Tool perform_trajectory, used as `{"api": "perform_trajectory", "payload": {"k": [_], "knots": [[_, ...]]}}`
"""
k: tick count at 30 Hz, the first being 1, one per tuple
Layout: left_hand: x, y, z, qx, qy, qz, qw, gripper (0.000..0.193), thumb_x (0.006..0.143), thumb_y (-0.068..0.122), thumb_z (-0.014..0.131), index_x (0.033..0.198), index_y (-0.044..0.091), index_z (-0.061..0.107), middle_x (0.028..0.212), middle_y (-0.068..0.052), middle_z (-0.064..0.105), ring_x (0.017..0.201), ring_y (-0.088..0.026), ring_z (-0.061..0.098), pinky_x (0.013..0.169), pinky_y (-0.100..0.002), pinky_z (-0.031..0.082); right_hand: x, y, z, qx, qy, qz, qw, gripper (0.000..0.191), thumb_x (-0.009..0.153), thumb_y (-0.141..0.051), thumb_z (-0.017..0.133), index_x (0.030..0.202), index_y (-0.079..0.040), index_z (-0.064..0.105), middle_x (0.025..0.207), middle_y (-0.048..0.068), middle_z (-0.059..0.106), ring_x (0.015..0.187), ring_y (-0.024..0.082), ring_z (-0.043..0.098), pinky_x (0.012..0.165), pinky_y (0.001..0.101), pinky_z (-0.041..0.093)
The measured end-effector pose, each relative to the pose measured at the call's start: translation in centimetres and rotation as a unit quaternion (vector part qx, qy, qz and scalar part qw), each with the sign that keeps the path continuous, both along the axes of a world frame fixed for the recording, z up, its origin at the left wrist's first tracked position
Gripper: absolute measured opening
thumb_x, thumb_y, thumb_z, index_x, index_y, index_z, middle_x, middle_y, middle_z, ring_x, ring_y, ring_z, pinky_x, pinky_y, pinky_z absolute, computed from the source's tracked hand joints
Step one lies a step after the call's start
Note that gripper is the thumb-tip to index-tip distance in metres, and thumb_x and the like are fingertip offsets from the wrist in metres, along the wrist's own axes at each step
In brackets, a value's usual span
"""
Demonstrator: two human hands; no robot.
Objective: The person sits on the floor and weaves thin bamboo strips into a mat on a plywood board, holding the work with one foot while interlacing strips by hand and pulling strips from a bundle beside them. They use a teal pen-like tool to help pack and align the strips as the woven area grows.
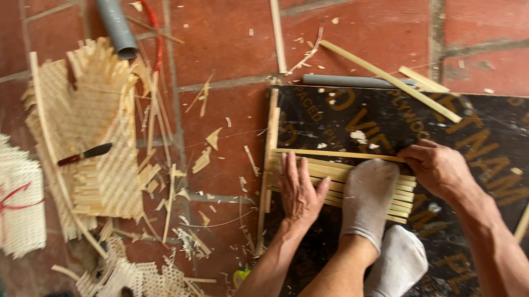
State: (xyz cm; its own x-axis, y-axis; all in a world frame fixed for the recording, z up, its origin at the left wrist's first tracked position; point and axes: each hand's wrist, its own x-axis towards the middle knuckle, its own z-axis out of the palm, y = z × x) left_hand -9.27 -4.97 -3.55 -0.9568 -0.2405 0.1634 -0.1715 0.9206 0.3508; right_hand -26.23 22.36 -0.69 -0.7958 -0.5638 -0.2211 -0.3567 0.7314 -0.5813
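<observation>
Bamboo strips [332,172] under left hand [297,192] (flat)

Pale matt bamboo strips [337,179] on dark glossy plywood board [467,127], rough red tile floor [224,26]

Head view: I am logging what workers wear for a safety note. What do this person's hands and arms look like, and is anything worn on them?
Both arms are bare to the edge of the picture: no sleeves show. The left hand and right hand wear no gloves, and no rings, watch or bands are visible. The arms look lean and sinewy. The only clothing in sight is a pair of white socks on the feet.
</observation>
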Motion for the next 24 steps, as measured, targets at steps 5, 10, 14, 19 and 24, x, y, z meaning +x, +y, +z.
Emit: {"api": "perform_trajectory", "payload": {"k": [5, 10, 14, 19, 24], "knots": [[0.1, -0.3, 0.0, 0.027, -0.014, -0.025, 0.999, 0.084, 0.095, 0.051, 0.068, 0.151, 0.002, 0.029, 0.165, -0.029, 0.028, 0.155, -0.045, 0.025, 0.125, -0.066, 0.014, 2.6, 0.2, 0.6, -0.033, 0.049, -0.068, 0.996, 0.014, 0.091, -0.016, 0.068, 0.103, -0.013, 0.076, 0.098, 0.009, 0.066, 0.083, 0.031, 0.069, 0.07, 0.0419, 0.058], [0.6, 0.2, -0.3, 0.028, 0.002, -0.019, 0.999, 0.09, 0.095, 0.055, 0.065, 0.153, -0.002, 0.028, 0.164, -0.026, 0.03, 0.155, -0.044, 0.025, 0.126, -0.065, 0.014, 4.6, 0.8, 1.1, -0.012, 0.057, -0.099, 0.993, 0.012, 0.087, -0.019, 0.07, 0.096, -0.013, 0.076, 0.095, 0.007, 0.067, 0.084, 0.031, 0.07, 0.069, 0.0423, 0.058], [0.8, 0.3, -0.6, -0.004, -0.007, -0.015, 1.0, 0.091, 0.096, 0.06, 0.061, 0.154, -0.004, 0.034, 0.164, -0.024, 0.03, 0.155, -0.042, 0.025, 0.126, -0.063, 0.016, 5.0, 0.9, 2.2, 0.036, 0.038, -0.078, 0.996, 0.013, 0.086, -0.02, 0.068, 0.094, -0.014, 0.077, 0.093, 0.005, 0.069, 0.081, 0.029, 0.07, 0.069, 0.0418, 0.058], [0.9, 0.6, -0.6, -0.037, -0.021, -0.013, 0.999, 0.09, 0.097, 0.063, 0.057, 0.154, -0.004, 0.037, 0.165, -0.024, 0.028, 0.156, -0.041, 0.023, 0.126, -0.063, 0.015, 5.5, 1.1, 2.5, 0.021, 0.041, -0.071, 0.996, 0.013, 0.089, -0.021, 0.068, 0.096, -0.012, 0.076, 0.094, 0.005, 0.069, 0.081, 0.028, 0.07, 0.07, 0.0409, 0.057], [1.3, 0.7, -0.4, -0.035, -0.061, -0.009, 0.998, 0.091, 0.098, 0.062, 0.055, 0.156, -0.005, 0.033, 0.167, -0.026, 0.025, 0.156, -0.043, 0.022, 0.125, -0.064, 0.013, 8.2, 9.4, 2.0, -0.144, 0.047, -0.28, 0.948, 0.012, 0.089, -0.001, 0.076, 0.1, -0.006, 0.074, 0.089, 0.008, 0.068, 0.082, 0.022, 0.067, 0.071, 0.0332, 0.054]]}}
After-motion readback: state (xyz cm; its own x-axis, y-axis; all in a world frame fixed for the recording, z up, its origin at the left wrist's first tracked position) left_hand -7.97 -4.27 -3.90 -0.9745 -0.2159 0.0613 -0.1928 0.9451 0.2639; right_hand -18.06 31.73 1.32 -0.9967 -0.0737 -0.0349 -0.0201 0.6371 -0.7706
